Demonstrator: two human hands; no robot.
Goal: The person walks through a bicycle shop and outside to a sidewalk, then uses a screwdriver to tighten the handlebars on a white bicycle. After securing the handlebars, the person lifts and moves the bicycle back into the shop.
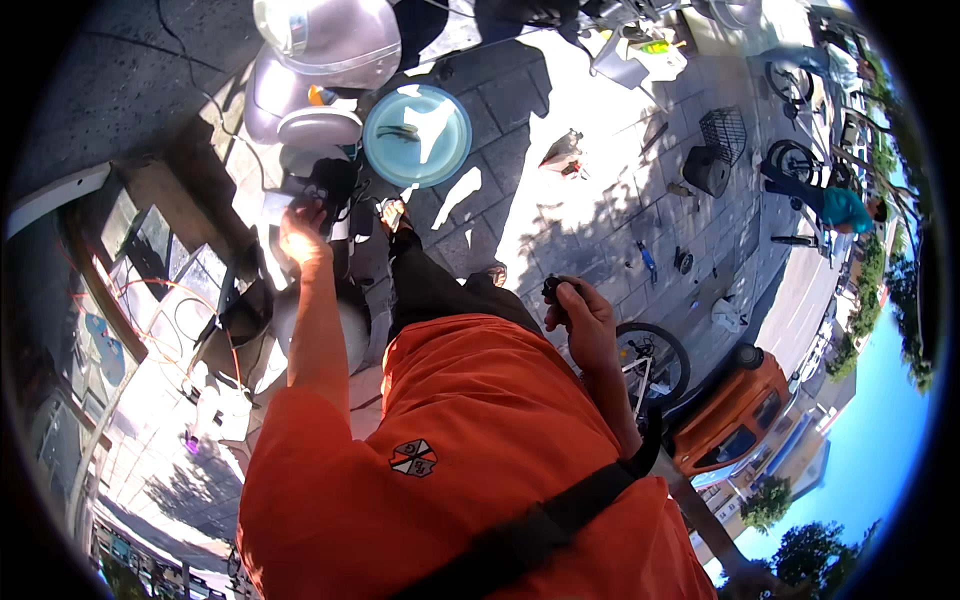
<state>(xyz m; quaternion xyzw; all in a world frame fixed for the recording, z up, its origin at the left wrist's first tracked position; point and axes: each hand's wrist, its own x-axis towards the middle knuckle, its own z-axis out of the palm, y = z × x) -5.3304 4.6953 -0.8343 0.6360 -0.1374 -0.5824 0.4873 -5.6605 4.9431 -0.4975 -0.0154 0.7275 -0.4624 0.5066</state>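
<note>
left hand (302, 236): grip at dark object (334, 178) near grey container (268, 108); can't tell if closed
right hand (590, 318): grip closed on small black part (550, 289), out over paving (505, 165)
basin (456, 160): round, light blue, on paving, beyond left hand

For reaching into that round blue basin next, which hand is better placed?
Probably the left hand: it is stretched forward, closer to the basin, though whether it holds anything is unclear. The right hand is farther back and grips a small dark object.
</note>
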